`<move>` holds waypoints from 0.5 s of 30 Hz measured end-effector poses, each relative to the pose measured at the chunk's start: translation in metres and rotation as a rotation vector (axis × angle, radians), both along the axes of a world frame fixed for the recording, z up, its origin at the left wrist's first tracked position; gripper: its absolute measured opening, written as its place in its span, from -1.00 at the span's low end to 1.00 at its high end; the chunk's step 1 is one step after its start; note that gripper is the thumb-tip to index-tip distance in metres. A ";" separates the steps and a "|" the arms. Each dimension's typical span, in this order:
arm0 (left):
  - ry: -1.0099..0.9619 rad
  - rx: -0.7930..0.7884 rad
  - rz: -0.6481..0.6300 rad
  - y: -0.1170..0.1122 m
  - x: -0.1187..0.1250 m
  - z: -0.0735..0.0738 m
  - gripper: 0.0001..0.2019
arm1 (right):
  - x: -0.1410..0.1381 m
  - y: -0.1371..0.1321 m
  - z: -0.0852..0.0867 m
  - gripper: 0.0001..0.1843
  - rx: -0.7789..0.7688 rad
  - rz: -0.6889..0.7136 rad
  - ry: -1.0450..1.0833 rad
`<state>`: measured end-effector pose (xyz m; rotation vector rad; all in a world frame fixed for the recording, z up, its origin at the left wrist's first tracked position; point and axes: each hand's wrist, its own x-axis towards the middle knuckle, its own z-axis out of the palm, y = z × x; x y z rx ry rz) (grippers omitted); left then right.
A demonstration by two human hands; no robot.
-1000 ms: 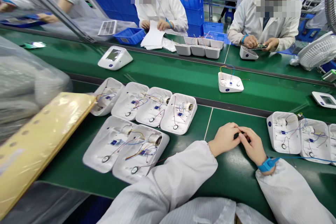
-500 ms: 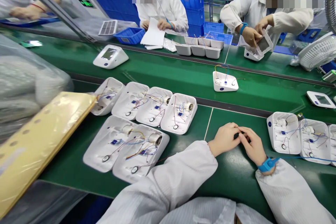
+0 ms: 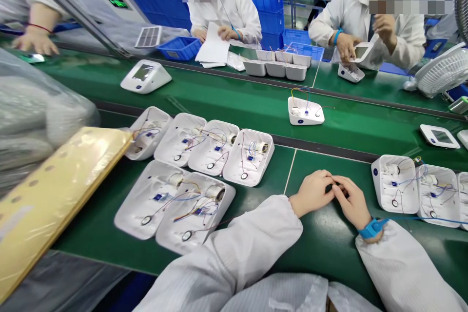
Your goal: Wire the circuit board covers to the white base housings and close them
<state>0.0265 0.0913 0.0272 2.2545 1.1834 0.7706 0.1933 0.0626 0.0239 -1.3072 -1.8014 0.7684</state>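
Observation:
My left hand [image 3: 313, 193] and my right hand [image 3: 351, 202] meet at the fingertips just above the green bench. Both are closed around a small black part [image 3: 329, 188]; the fingers cover most of it, so its kind does not show. A blue wrist strap circles my right wrist. Left of my hands, several white device housings [image 3: 252, 163] lie open side up, with coloured wires, a small blue board and a round disc inside. More such housings [image 3: 397, 190] stand in a row to the right.
Beyond the bench edge runs a green conveyor [image 3: 219, 92] carrying a wired housing [image 3: 306, 113], a finished-looking device [image 3: 145, 77] and a white cover with a screen [image 3: 439, 136]. Yellow sheets [image 3: 69, 180] lie at left. Co-workers sit opposite; a fan [image 3: 440, 70] stands at right.
Pieces on the conveyor have shifted slightly left. The co-worker at the far right has raised one hand; another person's hand at far left has reached lower. My hands stay in place.

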 end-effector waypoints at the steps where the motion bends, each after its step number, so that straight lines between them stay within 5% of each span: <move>1: 0.000 -0.002 0.001 0.000 0.000 0.000 -0.84 | 0.000 0.000 0.000 -0.71 -0.002 -0.001 0.000; 11: -0.079 -0.003 0.003 0.000 -0.001 -0.003 -0.85 | -0.002 0.001 0.001 -0.71 -0.006 -0.010 0.027; 15: -0.156 -0.013 0.096 0.024 -0.014 -0.003 -0.81 | -0.008 0.004 0.003 -0.70 -0.031 -0.037 0.052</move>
